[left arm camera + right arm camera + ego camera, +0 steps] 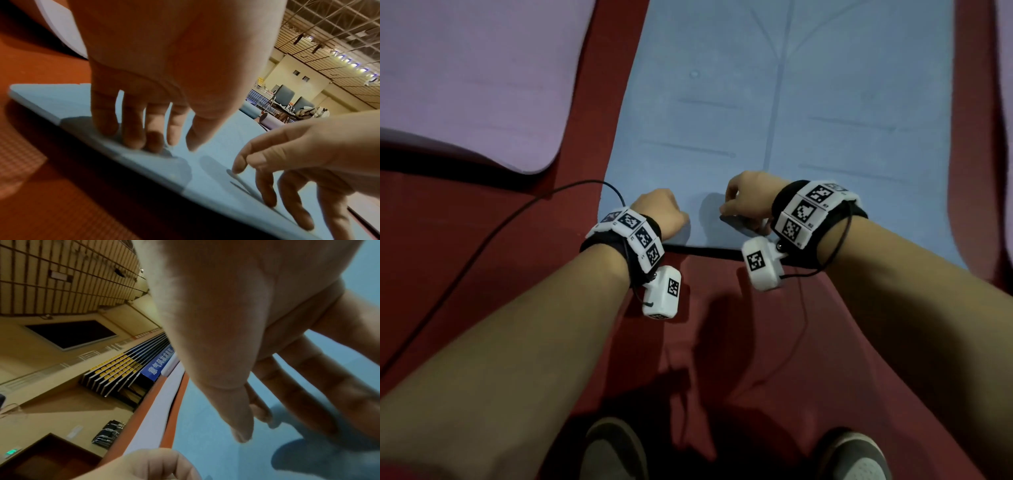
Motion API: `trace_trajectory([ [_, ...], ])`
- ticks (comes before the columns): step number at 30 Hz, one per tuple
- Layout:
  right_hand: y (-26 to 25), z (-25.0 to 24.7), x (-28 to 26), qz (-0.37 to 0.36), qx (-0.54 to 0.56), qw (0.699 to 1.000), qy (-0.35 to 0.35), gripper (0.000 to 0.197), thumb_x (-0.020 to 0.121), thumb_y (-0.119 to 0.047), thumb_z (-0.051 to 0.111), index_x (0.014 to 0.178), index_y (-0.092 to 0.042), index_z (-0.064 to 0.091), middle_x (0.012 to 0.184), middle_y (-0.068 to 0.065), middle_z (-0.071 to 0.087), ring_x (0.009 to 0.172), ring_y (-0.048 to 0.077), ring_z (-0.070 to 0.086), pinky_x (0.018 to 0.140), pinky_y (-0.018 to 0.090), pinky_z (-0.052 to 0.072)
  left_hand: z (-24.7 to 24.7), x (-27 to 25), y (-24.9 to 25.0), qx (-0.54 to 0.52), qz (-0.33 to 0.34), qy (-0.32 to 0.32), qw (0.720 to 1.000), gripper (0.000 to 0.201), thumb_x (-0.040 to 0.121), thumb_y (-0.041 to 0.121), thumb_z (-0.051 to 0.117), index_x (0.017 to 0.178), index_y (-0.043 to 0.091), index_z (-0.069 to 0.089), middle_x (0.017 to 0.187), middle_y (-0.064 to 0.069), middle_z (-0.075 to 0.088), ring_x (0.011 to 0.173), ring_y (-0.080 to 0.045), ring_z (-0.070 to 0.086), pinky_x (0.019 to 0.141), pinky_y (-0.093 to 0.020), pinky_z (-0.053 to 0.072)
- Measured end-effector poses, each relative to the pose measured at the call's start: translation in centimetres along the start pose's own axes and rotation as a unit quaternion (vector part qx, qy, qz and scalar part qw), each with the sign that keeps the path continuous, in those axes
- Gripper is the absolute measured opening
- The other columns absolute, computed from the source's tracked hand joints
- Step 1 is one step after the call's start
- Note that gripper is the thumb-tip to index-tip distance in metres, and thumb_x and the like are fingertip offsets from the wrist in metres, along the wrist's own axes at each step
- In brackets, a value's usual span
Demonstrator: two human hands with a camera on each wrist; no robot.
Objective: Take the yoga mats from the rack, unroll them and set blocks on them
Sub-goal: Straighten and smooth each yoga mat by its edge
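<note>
A light blue yoga mat (791, 102) lies unrolled on the red floor and runs away from me. Its near edge curls up a little, with a dark shadow under it. My left hand (666, 214) is at the near edge, left of the middle. In the left wrist view its fingers (133, 139) point down, fairly straight, and press on the mat (205, 164). My right hand (744, 202) is just to the right. Its spread fingers (267, 191) touch the mat surface (205, 434) with their tips. Neither hand holds anything. No block is in view.
A purple mat (465, 85) lies unrolled to the left, with a strip of red floor (592, 137) between the mats. A black cable (500, 233) runs across the floor to my left wrist. My shoes (613, 452) stand just behind the edge. Chairs (285, 95) and rolled mats (249, 110) stand far off.
</note>
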State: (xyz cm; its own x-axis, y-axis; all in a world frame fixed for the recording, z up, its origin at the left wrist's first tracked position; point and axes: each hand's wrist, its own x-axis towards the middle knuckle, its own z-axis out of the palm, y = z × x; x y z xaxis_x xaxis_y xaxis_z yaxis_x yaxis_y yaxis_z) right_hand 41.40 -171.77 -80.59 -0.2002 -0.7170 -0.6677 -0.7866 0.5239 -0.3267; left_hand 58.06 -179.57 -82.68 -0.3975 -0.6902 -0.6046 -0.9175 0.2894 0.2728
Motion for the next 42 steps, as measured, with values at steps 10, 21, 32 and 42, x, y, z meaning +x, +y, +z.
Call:
trace_trajectory([
  [10,-3.2,2.0,-7.4,0.031,0.262,0.952,0.155,0.047,0.094,-0.033,0.058,0.138,-0.019,0.049,0.135,0.01,0.049,0.125,0.026,0.047,0.093,0.026,0.035,-1.1,-9.1,-0.9,-0.063,-0.023,0.076,0.995,0.037,0.091,0.034,0.058,0.128,0.028,0.057,0.137,0.002,0.048,0.132,-0.024,0.038,0.105,-0.042,0.031],
  [21,-13.2,-15.7,-27.0,0.063,0.448,0.883,0.121,0.059,0.094,-0.034,0.062,0.146,-0.022,0.037,0.128,0.005,0.049,0.118,0.024,0.054,0.099,0.035,0.046,-22.8,-26.4,6.2,-0.246,-0.063,0.098,0.962,0.031,0.09,0.037,0.063,0.119,0.025,0.063,0.126,-0.002,0.059,0.118,-0.021,0.055,0.104,-0.039,0.043],
  [32,-31.3,-41.2,-48.4,-0.023,0.499,0.862,0.085,0.053,0.093,-0.032,0.062,0.141,-0.022,0.041,0.126,0.011,0.056,0.103,0.022,0.061,0.093,0.046,0.054,-54.6,-50.5,10.3,-0.533,-0.092,0.27,0.797,0.026,0.095,0.02,0.064,0.118,0.008,0.062,0.107,-0.001,0.061,0.099,-0.01,0.056,0.072,-0.007,0.041],
  [42,-47.1,-45.9,-53.1,-0.107,0.511,0.851,0.05,0.047,0.095,-0.029,0.061,0.138,-0.02,0.045,0.109,-0.007,0.055,0.109,0.024,0.062,0.095,0.044,0.053,-65.8,-60.5,0.1,-0.654,-0.132,0.345,0.661,0.005,0.096,0.029,0.058,0.1,0.027,0.061,0.107,0.0,0.064,0.098,-0.016,0.06,0.083,-0.038,0.045],
])
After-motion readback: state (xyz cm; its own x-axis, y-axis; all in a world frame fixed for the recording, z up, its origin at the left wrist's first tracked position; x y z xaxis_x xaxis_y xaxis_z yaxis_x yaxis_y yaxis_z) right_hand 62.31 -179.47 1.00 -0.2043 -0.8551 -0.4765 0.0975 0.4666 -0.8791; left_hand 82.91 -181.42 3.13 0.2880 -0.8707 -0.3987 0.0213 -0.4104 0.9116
